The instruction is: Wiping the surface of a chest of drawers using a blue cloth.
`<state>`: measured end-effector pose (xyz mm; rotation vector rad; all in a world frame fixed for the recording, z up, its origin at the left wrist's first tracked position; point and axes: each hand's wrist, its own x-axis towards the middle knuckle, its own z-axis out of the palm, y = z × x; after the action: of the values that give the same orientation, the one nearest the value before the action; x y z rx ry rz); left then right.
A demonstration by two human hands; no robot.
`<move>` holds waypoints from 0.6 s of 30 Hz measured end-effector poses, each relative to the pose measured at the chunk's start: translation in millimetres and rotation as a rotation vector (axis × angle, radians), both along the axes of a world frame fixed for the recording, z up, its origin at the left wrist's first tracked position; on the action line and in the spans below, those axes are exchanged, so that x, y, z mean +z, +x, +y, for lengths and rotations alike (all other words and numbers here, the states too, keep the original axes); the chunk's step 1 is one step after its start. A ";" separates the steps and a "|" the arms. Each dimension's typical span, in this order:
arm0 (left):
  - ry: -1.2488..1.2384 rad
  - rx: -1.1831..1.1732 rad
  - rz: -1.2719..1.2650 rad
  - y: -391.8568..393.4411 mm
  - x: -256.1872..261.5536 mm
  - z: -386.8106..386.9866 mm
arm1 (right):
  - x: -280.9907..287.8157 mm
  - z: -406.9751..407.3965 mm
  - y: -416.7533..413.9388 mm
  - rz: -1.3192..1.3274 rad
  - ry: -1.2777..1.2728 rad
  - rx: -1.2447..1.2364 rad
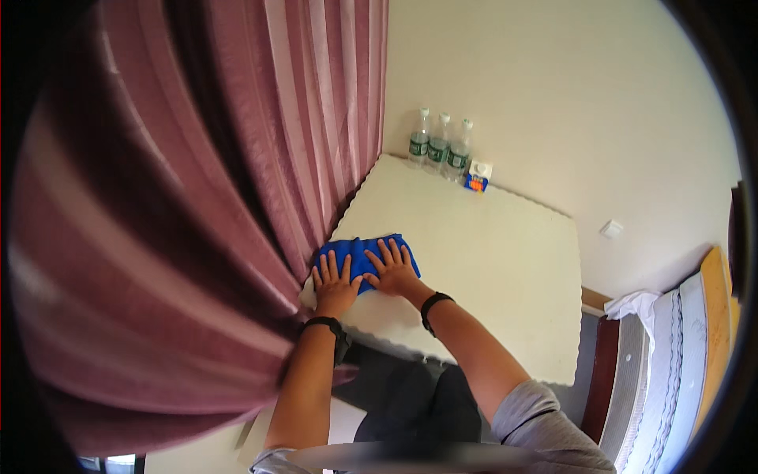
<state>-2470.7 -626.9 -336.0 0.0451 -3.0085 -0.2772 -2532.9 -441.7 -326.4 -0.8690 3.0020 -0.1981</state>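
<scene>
A blue cloth (pixel 360 252) lies spread on the pale tabletop (pixel 491 266), close to its left edge. My left hand (pixel 336 287) presses flat on the left part of the cloth, fingers spread. Flat on the right part rests my right hand (pixel 392 269), its fingers also apart. Neither hand grasps the cloth; both palms face down. Each wrist wears a black band. Some of the cloth is hidden beneath the hands.
Three clear plastic bottles (pixel 437 145) with green labels stand along the wall, beside a small blue-and-white carton (pixel 478 176). A pink curtain (pixel 237 207) hangs against the table's left edge. To the right is a bed (pixel 675 355); a switch (pixel 611 229) sits on the wall.
</scene>
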 end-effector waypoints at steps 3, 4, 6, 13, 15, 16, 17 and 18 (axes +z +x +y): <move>-0.013 -0.009 -0.165 41.3 7.5 20.3 | 6.3 21.4 50.1 0.014 0.029 0.028; -0.012 -0.009 -0.210 51.6 8.9 28.0 | 8.4 29.7 62.7 -0.017 0.015 0.033; -0.021 -0.014 -0.314 70.2 16.4 45.0 | 15.5 49.9 92.0 -0.074 0.039 0.039; -0.094 -0.235 -0.440 111.8 25.9 149.5 | 14.9 165.3 189.3 -0.098 -0.050 -0.069; -0.084 -0.345 -0.377 116.6 21.1 201.9 | 14.6 219.8 209.1 -0.093 -0.042 -0.146; -0.052 -0.403 -0.339 120.8 18.0 226.5 | 12.7 246.7 221.5 -0.045 -0.053 -0.197; -0.024 -0.456 -0.303 125.1 15.4 251.3 | 10.2 273.6 237.7 -0.023 -0.068 -0.254; -0.026 -0.487 -0.268 135.3 13.3 277.5 | 9.4 298.7 252.8 0.010 -0.082 -0.311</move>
<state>-2335.3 -349.4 -322.7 -0.7147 -3.2428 -0.2945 -2280.1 -143.0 -317.0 -0.4016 3.1413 -0.3216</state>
